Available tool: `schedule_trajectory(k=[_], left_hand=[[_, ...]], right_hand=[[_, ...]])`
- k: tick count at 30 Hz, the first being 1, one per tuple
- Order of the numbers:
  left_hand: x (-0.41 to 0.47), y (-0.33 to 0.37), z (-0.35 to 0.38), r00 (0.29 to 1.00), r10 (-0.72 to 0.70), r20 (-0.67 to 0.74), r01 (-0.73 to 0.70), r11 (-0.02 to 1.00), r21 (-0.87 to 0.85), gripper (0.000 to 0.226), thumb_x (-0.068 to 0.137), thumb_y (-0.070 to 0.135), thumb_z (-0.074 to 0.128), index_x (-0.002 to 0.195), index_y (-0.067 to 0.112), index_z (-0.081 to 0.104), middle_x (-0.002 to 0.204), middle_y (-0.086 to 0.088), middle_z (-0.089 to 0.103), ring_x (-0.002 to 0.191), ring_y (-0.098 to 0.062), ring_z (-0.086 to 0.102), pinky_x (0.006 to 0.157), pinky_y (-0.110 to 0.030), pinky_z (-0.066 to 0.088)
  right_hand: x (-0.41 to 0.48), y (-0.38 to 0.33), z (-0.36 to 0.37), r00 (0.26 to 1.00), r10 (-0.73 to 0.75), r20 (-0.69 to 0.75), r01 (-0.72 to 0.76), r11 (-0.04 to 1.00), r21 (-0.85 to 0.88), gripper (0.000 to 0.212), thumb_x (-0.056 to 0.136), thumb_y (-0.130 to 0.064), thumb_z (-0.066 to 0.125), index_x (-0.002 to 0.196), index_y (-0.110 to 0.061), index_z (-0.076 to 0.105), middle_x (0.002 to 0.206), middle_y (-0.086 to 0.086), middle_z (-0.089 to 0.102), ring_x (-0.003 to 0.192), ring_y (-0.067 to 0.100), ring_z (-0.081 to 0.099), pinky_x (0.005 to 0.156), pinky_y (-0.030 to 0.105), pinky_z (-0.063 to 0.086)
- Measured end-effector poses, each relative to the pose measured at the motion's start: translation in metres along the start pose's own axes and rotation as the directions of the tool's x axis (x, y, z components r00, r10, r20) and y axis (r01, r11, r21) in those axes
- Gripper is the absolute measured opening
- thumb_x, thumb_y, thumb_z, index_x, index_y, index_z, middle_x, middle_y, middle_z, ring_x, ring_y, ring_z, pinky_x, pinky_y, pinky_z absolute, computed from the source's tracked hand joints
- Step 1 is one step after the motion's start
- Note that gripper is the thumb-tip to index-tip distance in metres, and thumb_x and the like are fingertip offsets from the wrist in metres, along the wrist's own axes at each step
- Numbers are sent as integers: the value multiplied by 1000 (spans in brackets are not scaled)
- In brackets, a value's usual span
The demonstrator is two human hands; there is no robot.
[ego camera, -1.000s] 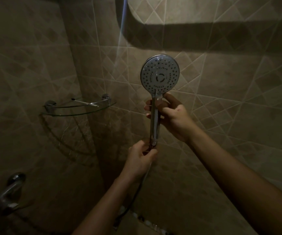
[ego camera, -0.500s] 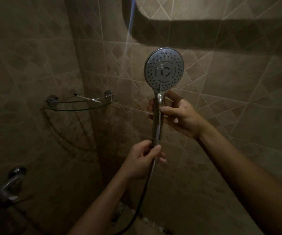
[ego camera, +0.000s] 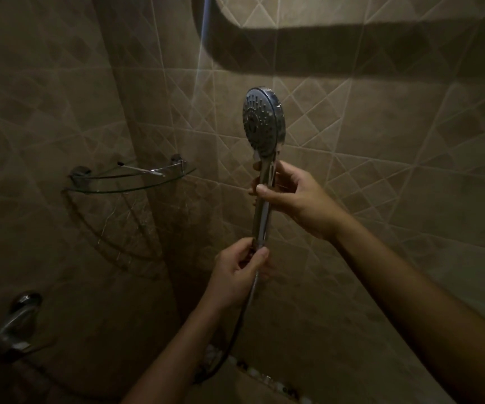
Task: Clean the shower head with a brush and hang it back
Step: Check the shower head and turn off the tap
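The shower head [ego camera: 264, 123] is held upright in front of the tiled wall [ego camera: 395, 176], clear of any holder, in dim light. Its round spray face is turned toward the left of the view and is seen at a steep angle, with the chrome rim on the right edge. The chrome handle [ego camera: 261, 217] runs straight down from the head. The right hand [ego camera: 296, 196] grips the upper part of the handle just below the head, with the thumb laid across the front and the fingers curled round behind. The left hand [ego camera: 235, 275] holds the lower end of the handle, where the hose [ego camera: 244, 310] joins it; the thumb and fingers are closed round that joint. The hose hangs from the left hand and curves down toward the bottom of the wall. To the left, a glass corner shelf [ego camera: 136, 188] is fixed in the corner between the two walls, well apart from the shower head. A chrome tap [ego camera: 16, 319] sits low on the left wall, near the edge of the view. No brush is in either hand.
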State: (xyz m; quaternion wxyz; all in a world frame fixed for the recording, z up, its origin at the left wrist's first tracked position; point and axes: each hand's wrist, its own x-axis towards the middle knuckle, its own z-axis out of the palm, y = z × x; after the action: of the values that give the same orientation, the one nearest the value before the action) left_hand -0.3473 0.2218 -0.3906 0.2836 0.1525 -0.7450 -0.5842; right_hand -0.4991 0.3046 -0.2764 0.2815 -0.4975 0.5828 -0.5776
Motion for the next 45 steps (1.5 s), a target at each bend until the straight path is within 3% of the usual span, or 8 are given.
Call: schedule_trajectory(k=[4,13,18,26,31,37,42,45], left_hand=[[0,1,0,1000,3,-10,-3,1000,-17,13,98,21,59,104,14,68,92,-12,74,87,-26,75,79,-56,60],[-11,-2,0,1000,11,-3,-11,1000,3,13,98,15,58,104,18,69,92,-9,74,86,-24,75,78,-48,62],[-16,-3,1,999,2,-41,-4,999,-40,11,96,17,61,99,13,71,88,-12,74,81,-26,76,74,-45,63],[-26,-2,2,997,-2,-79,-3,997,-71,11,93,7,63,94,10,74,84,-10,73,80,-28,74,73,-38,63],[-26,-4,4,994,-19,-109,8,995,-99,15,94,15,66,98,25,75,83,-5,76,77,-25,76,72,-40,63],[-29,-5,6,993,-30,-117,19,995,-97,13,93,9,65,98,16,74,85,-3,76,80,-22,76,71,-32,62],[-30,-7,3,993,-25,-113,12,994,-110,12,94,15,65,97,20,75,83,-6,76,78,-25,76,70,-38,62],[-31,-10,3,992,-19,-124,5,994,-112,13,94,15,65,99,20,76,83,-10,76,77,-28,75,69,-39,63]], right_hand=[[-5,2,-1,998,16,56,-20,998,58,57,92,7,60,144,-12,44,130,13,66,122,22,65,105,42,51],[-11,2,12,997,-44,-65,29,975,-218,52,85,-12,76,132,-20,55,115,2,70,109,9,69,94,35,57],[-15,0,8,995,61,83,-59,998,-30,42,94,-6,62,135,-15,53,124,8,70,115,17,69,100,40,54],[-18,5,14,998,-40,-50,25,959,-281,41,82,-27,80,117,-13,63,109,21,67,100,35,67,87,49,58],[-25,4,10,993,22,115,-16,998,-53,40,91,0,65,130,-5,55,126,11,69,119,19,67,100,34,55],[-24,3,21,996,-8,-85,-21,941,-339,42,80,-30,82,117,-23,62,104,1,70,92,5,69,76,22,57],[-29,9,15,996,55,75,-46,992,-115,39,91,-16,69,128,-22,58,128,4,69,119,14,66,102,39,53],[-28,11,19,998,54,-9,-55,989,-137,39,88,-12,73,124,-15,59,117,7,72,109,12,70,96,37,57]])
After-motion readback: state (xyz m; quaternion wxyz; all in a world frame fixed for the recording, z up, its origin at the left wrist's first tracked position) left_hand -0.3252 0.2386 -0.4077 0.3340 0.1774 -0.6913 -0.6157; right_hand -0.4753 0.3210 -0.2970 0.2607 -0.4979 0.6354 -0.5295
